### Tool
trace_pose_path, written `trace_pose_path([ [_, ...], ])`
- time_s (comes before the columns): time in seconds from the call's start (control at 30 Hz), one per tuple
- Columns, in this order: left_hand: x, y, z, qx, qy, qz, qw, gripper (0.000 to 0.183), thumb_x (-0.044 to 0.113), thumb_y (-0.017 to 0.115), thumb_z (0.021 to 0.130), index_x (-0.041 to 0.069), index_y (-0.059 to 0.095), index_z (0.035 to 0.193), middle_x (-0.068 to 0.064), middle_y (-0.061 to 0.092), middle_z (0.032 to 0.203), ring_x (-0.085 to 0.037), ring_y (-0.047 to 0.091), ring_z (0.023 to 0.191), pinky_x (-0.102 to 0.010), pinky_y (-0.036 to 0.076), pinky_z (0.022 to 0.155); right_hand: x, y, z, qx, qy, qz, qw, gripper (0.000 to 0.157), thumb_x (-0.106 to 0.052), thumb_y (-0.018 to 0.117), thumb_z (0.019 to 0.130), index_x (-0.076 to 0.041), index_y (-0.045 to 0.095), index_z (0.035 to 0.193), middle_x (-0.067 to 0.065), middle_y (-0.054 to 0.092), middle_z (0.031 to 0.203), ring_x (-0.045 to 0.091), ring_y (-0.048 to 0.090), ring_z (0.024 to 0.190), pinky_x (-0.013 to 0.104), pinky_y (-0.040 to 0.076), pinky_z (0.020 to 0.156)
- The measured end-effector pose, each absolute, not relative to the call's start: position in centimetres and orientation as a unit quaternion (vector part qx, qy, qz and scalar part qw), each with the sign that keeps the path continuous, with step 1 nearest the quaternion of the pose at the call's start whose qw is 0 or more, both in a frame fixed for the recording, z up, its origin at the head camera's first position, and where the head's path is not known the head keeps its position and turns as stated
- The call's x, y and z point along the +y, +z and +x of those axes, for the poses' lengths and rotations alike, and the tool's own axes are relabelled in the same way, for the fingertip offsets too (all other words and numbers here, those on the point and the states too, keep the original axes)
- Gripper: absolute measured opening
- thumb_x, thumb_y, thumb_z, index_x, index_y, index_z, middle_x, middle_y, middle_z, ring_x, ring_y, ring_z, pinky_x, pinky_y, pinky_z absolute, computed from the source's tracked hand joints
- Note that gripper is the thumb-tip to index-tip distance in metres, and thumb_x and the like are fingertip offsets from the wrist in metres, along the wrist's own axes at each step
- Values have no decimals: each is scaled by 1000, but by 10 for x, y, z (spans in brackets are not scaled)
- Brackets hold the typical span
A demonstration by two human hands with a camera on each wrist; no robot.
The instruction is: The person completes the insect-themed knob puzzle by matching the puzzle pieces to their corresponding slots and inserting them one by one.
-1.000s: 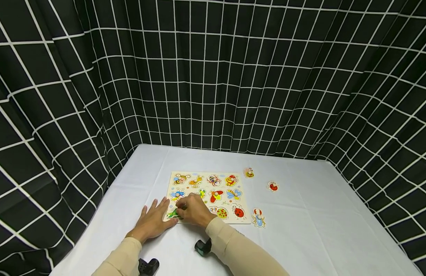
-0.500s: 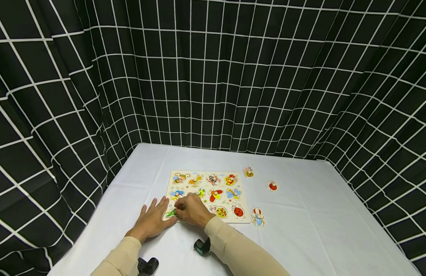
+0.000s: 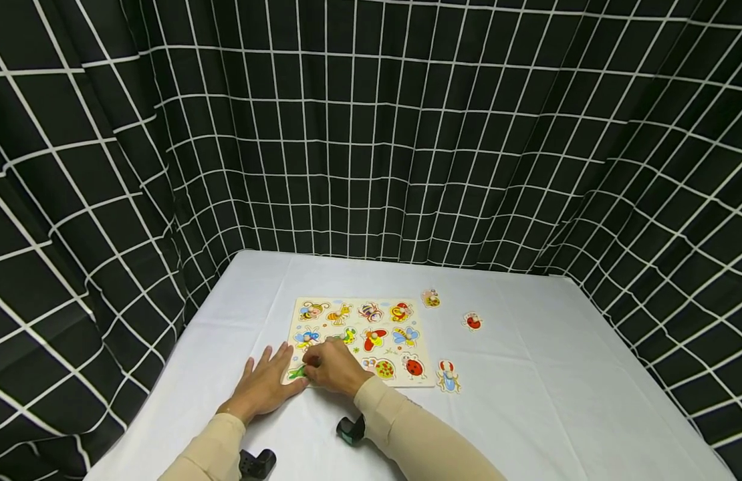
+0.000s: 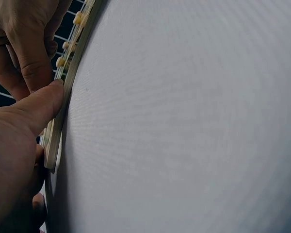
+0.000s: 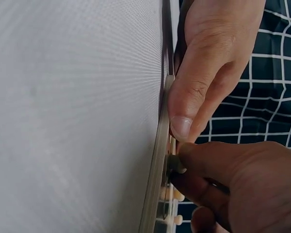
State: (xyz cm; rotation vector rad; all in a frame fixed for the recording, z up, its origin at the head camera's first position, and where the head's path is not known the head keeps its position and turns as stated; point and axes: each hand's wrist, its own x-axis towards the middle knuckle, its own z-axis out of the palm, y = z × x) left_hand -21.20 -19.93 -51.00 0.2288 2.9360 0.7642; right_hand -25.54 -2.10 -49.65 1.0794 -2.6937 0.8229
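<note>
A wooden knob puzzle board [image 3: 428,375] printed with insects lies on the table. My right hand [image 3: 335,366] is over its lower left part, thumb and finger pinching the knob [image 5: 174,164] of a green insect piece [image 3: 295,373]. Fingers hide most of that piece, so I cannot tell whether it sits flat in its recess. My left hand [image 3: 259,384] lies with fingers stretched along the board's left side. Its thumb [image 4: 46,99] presses on the lower left corner, close to the right hand's fingertips.
Three loose pieces lie right of the board: a stag beetle [image 3: 448,377] beside its lower right corner, a red ladybird [image 3: 473,321] farther out, and a pink-and-yellow insect [image 3: 431,298] near the upper right corner. Black gridded curtain [image 3: 371,133] surrounds the white-covered table [image 3: 527,401].
The right hand has shifted very slightly left with its fingers at the green insect piece. The left hand keeps its place, and the loose pieces lie where they were.
</note>
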Motion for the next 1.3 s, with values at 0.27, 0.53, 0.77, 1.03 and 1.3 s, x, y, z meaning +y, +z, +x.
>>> trace_pose_path([
  [0.27, -200, -510, -210, 963, 251, 81, 50, 84, 52, 61, 90, -2, 32, 148, -16, 24, 156, -43, 11, 142, -61, -1, 111, -13, -487, -260, -893, 323, 307, 60, 13, -17, 76, 82, -11, 77, 93, -12, 69, 83, 9, 57, 82, 23, 46, 74],
  [0.53, -199, -509, -212, 963, 251, 81, 49, 86, 53, 61, 90, -1, 30, 149, -16, 23, 156, -43, 8, 142, -60, -3, 111, 10, -455, -268, -873, 393, 265, 118, 17, -18, 75, 86, -8, 76, 99, -2, 72, 96, 25, 62, 86, 29, 49, 71],
  [0.77, -199, -509, -211, 962, 258, 75, 52, 85, 49, 62, 90, -2, 29, 149, -17, 21, 156, -43, 8, 142, -59, -4, 111, 39, -432, -271, -853, 425, 236, 191, 15, -16, 77, 83, -10, 75, 98, -1, 72, 91, 23, 59, 80, 32, 47, 71],
  [1.03, -200, -509, -211, 961, 260, 74, 57, 84, 48, 61, 91, -1, 27, 150, -17, 19, 157, -43, 5, 142, -58, -6, 111, 82, -419, -269, -840, 434, 202, 256, 16, -10, 79, 80, -8, 76, 95, -1, 72, 87, 27, 56, 76, 36, 45, 68],
  [1.3, -199, -506, -210, 958, 266, 79, 66, 85, 49, 60, 92, -2, 25, 150, -18, 17, 157, -43, 4, 142, -58, -8, 111, 125, -411, -263, -836, 437, 157, 294, 15, -9, 79, 79, -8, 76, 94, 0, 72, 85, 26, 51, 73, 35, 40, 65],
])
